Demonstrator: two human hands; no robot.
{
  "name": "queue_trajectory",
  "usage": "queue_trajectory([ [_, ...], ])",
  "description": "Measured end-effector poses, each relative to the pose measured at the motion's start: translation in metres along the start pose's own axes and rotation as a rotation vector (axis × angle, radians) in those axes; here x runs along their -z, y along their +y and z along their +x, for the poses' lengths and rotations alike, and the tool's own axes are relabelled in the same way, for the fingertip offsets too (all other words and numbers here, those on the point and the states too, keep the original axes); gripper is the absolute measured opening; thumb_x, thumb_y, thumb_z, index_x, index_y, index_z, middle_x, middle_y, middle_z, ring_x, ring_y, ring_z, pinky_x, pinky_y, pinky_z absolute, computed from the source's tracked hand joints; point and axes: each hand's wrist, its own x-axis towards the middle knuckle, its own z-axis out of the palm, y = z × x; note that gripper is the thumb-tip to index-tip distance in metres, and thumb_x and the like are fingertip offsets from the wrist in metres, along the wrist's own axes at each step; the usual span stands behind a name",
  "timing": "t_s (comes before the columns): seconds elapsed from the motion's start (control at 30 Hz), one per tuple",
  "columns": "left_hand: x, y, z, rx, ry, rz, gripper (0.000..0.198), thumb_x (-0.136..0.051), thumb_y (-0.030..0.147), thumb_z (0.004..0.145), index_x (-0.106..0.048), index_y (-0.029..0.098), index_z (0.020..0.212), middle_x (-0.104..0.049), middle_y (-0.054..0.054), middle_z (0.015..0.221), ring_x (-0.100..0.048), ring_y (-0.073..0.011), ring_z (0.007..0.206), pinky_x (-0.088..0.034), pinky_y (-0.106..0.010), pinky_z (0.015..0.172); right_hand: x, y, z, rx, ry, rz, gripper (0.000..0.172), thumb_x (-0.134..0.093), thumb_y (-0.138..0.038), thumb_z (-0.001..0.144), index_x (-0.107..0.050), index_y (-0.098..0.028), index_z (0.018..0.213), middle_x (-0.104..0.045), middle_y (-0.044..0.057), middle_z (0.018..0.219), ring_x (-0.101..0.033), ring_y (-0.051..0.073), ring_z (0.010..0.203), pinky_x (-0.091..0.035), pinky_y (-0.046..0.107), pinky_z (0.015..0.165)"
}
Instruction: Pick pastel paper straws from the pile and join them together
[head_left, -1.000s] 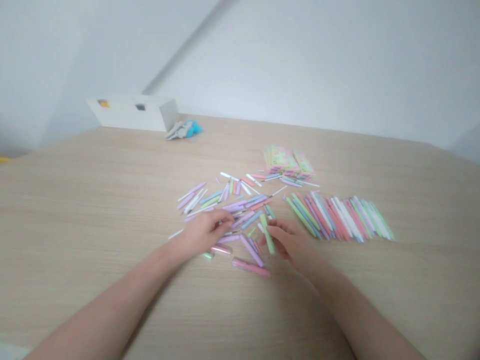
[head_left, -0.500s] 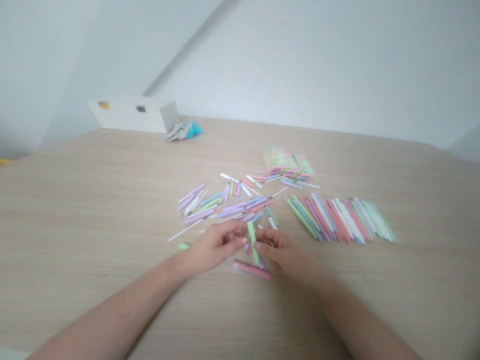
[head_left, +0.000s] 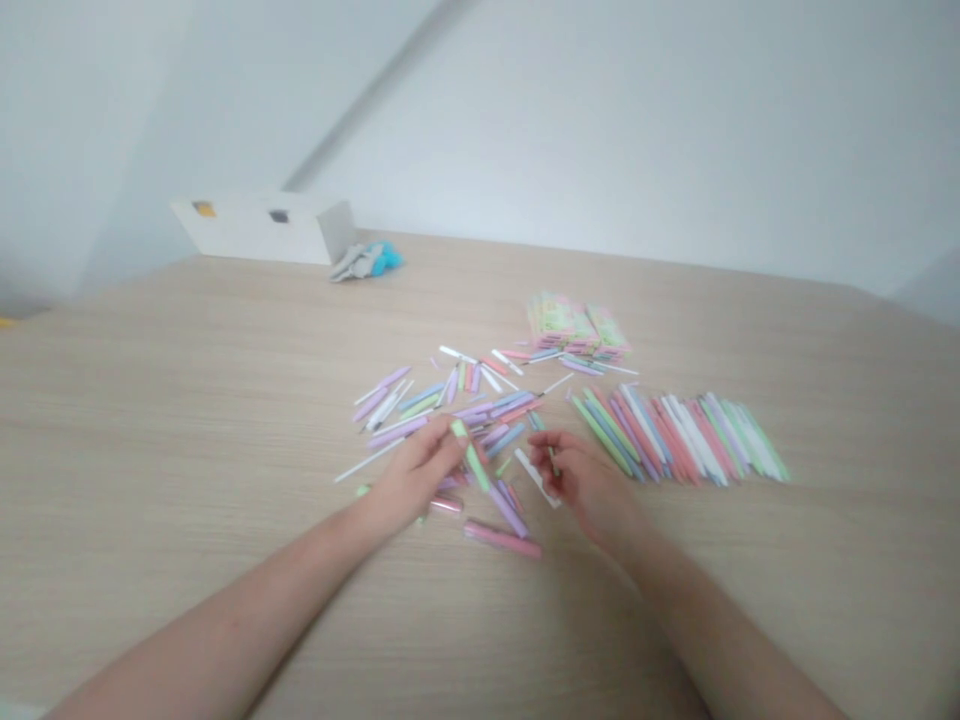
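Between the fingertips of my left hand is the upper end of a light green pen barrel, which slants down to the right. A purple pen piece lies just below its lower end. My right hand is apart from it, fingers loosely curled and separated. Close by its fingertips lies a white pen piece; whether they touch it I cannot tell. A pink pen barrel rests in front of both hands. Beyond them spread loose pen parts in purple, blue, green and white, with thin refills among them.
Right of my hands, a row of pastel pens lies side by side. Behind are stacked colourful packets. At the back left stand a white box and a crumpled grey-and-blue item, by the wall.
My hands have parted: the left has moved left with the green barrel, the right has let go of it and shifted right. A white piece between them has come into view.
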Motion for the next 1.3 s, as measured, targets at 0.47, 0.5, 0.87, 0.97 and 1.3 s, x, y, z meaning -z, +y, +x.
queue_trajectory([
  [0.47,-0.005,-0.002,0.001,0.001,-0.017,-0.374,0.038,-0.062,0.035,0.082,-0.043,0.02,0.11,-0.067,-0.002,0.082,-0.064,-0.0137,0.064,-0.052,-0.024,0.059,-0.007,-0.003,-0.011,0.131,-0.215,-0.384,0.011,-0.051,-0.018,0.077,-0.057,-0.017,0.085,-0.054,-0.002,0.072,-0.043,0.008,0.056,-0.033,0.021,0.052],
  [0.5,-0.006,-0.002,0.002,0.019,-0.006,-0.413,0.039,-0.064,0.035,0.081,-0.043,0.021,0.111,-0.067,-0.002,0.082,-0.064,-0.0133,0.062,-0.052,-0.023,0.058,-0.01,-0.004,-0.015,0.157,-0.229,-0.458,0.01,-0.052,-0.021,0.078,-0.058,-0.017,0.085,-0.053,-0.002,0.072,-0.044,0.009,0.059,-0.034,0.021,0.054],
  [0.87,-0.009,-0.017,0.004,0.15,-0.015,-0.504,0.041,-0.067,0.037,0.078,-0.047,0.019,0.11,-0.069,-0.004,0.081,-0.066,-0.0122,0.058,-0.051,-0.02,0.052,-0.023,-0.002,-0.027,0.4,-0.247,-0.971,0.019,-0.045,-0.026,0.088,-0.062,-0.019,0.082,-0.057,-0.001,0.071,-0.049,0.012,0.065,-0.032,0.023,0.061],
  [0.97,-0.009,-0.017,0.004,0.163,-0.004,-0.517,0.041,-0.068,0.037,0.076,-0.048,0.018,0.107,-0.07,-0.004,0.081,-0.065,-0.0112,0.056,-0.05,-0.017,0.049,-0.023,-0.002,-0.028,0.408,-0.24,-1.019,0.017,-0.045,-0.024,0.087,-0.061,-0.02,0.085,-0.057,-0.001,0.07,-0.048,0.013,0.063,-0.032,0.024,0.061],
  [1.3,-0.01,-0.007,0.004,0.13,0.091,-0.541,0.039,-0.07,0.032,0.075,-0.048,0.017,0.104,-0.067,-0.001,0.076,-0.062,-0.0102,0.054,-0.05,-0.019,0.05,-0.02,-0.004,-0.024,0.23,-0.271,-0.538,0.018,-0.044,-0.011,0.076,-0.057,-0.02,0.087,-0.052,-0.003,0.07,-0.045,0.011,0.06,-0.035,0.024,0.058],
])
